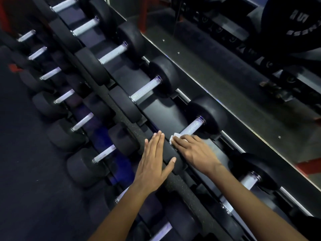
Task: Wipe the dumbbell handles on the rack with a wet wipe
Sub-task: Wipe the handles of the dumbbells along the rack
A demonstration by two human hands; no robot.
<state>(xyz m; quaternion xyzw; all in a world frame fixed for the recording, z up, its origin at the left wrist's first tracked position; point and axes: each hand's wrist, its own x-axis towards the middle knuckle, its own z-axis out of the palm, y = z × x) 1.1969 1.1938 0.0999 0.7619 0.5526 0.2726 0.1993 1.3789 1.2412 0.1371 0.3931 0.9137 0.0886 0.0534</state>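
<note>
Dumbbell handle (191, 129): knurled metal, on the upper tier of the rack (175, 186), between two black rubber heads. Its far end meets the far head (208, 117); its near end is covered by the wipe.

Wipe (175, 136): white, crumpled, lying on the near end of the handle. Only a small part shows beyond the fingertips.

Right hand (192, 152): palm down over the near end of the handle, fingers extended and slightly bent, pressing the wipe onto the metal. Whether the thumb wraps under the handle cannot be seen. The forearm runs from the lower right corner toward the handle.

Left hand (154, 160): flat and relaxed, palm down, just left of the handle. The fingers lie straight and together along the speckled front rail of the rack; the thumb is spread to the right and rests on the near head (172, 155) of the same dumbbell. It holds nothing. The forearm enters from the bottom edge.

Further dumbbells fill the upper tier beyond and before the handle. A lower tier of dumbbells (81, 167) lies left of it.
</note>
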